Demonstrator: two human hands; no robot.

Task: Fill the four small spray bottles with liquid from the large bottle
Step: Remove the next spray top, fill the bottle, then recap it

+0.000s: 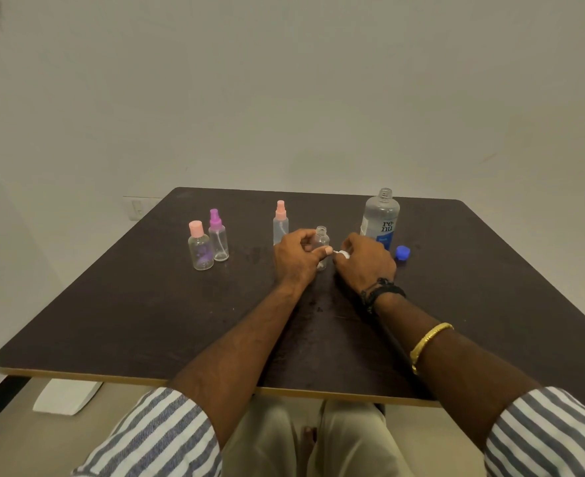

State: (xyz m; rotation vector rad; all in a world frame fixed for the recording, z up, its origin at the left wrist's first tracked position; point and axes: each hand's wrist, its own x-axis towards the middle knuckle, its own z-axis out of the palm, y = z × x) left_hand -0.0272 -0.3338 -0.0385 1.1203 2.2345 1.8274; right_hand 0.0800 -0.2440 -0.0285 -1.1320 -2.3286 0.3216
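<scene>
- My left hand point(296, 258) is curling its fingers point(305, 235) narrowly around the open bottle point(321, 239), thumb lying across the front of it; the bottle is standing upright on the bench point(146, 304), neck bare.
- My right hand point(365, 259) is pinching a small white cap point(342, 253) between closed fingers, just beside the left thumb tip and level with the bottle's lower half. I cannot tell whether the cap is touching the bottle.
- Black bands point(382, 290) are sitting on my right wrist, and a gold bangle point(427, 342) further up the forearm.
- Just behind my left hand, a tall slim bottle with a pink sprayer point(280, 222) is standing, partly hidden by my knuckles.
- Behind my right hand, the large bottle point(380, 216) is standing upright with its neck open, liquid showing in it; its blue cap point(403, 252) is lying on the bench just right of my right hand.
- Well to the left, two more small bottles are standing close together: one with a purple sprayer point(218, 235) and a squat one with a pink cap point(200, 246) just left of it and a little nearer me.
- Both forearms are reaching over the near edge of the bench, striped sleeves point(160, 432) rolled up.
</scene>
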